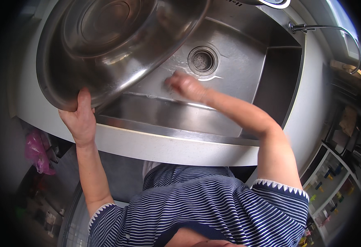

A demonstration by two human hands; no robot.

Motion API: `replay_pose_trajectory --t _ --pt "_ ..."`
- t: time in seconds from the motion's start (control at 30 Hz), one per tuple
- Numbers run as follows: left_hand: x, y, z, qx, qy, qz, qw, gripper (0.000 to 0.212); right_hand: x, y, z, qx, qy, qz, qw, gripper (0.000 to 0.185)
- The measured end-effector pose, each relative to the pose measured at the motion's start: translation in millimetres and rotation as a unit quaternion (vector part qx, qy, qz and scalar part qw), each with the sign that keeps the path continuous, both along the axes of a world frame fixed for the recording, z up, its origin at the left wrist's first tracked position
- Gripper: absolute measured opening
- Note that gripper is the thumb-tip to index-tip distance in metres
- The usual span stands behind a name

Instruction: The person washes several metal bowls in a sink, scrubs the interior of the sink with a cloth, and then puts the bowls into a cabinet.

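My left hand [81, 120] grips the near rim of a large stainless steel basin [106, 71], its thumb on the metal. The basin is tilted, its ringed bottom facing up, and covers the left part of a stainless steel sink [239, 74]. Over the sink floor, just below and left of the drain strainer [203, 60], is my right hand [185, 85], blurred by motion. Its fingers look curled, but whether they hold anything cannot be made out. A little water or foam shows on the sink floor.
A pale countertop [168, 151] edges the sink in front of me. A curved metal faucet [328, 27] rises at the upper right. A dark object with writing and a bright rim [276, 3] is at the top edge. Below the counter at left hangs a pink plastic bag [37, 151].
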State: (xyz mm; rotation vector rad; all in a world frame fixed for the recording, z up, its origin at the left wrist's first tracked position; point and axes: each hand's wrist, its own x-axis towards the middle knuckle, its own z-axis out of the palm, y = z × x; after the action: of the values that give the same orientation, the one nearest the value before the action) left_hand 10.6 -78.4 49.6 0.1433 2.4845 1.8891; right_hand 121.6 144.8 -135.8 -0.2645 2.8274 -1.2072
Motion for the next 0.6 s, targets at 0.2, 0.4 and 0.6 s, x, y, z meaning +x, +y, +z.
replay_pose_trajectory --t 0.2,0.4,0.6 --pt "2 -5 0 -0.018 -0.018 -0.001 1.0 0.009 -47 -14 -25 0.091 0.048 -0.004 0.995 0.014" --pt "3 -9 5 -0.005 0.001 -0.003 1.0 0.01 -58 27 -18 0.002 0.026 -0.153 0.988 0.018" --pt "-1 -5 8 0.019 -0.002 -0.04 0.999 0.011 -46 -43 -33 0.049 0.099 0.002 0.994 0.009"
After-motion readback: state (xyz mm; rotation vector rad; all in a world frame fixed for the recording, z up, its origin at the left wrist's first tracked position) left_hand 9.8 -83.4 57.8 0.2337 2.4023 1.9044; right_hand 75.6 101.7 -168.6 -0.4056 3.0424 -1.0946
